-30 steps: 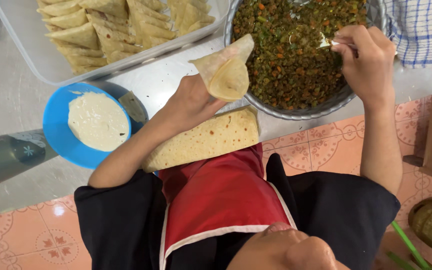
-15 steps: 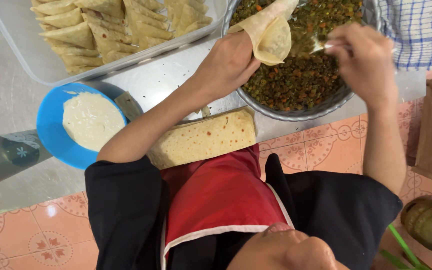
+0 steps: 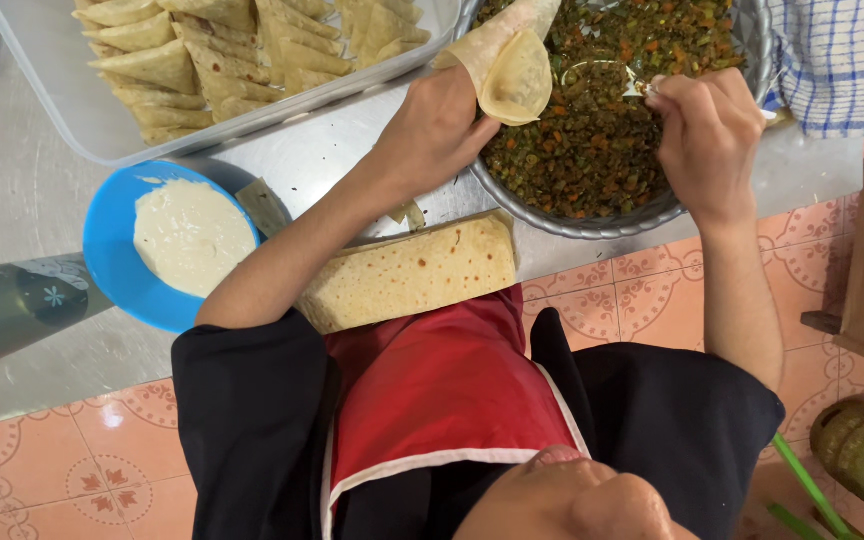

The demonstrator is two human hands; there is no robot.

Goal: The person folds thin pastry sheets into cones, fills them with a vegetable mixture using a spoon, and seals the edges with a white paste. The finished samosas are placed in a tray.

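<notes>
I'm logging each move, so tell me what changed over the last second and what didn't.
The left hand carried its folded pastry cone from in front of the metal bowl up over the filling, mouth open. The right hand kept its spoon in the filling. The blue bowl of paste, stacked wrappers and tray of folded pastries stayed put.

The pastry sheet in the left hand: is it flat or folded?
Folded: the left hand holds the pastry sheet as an open, empty cone over the filling bowl.
</notes>
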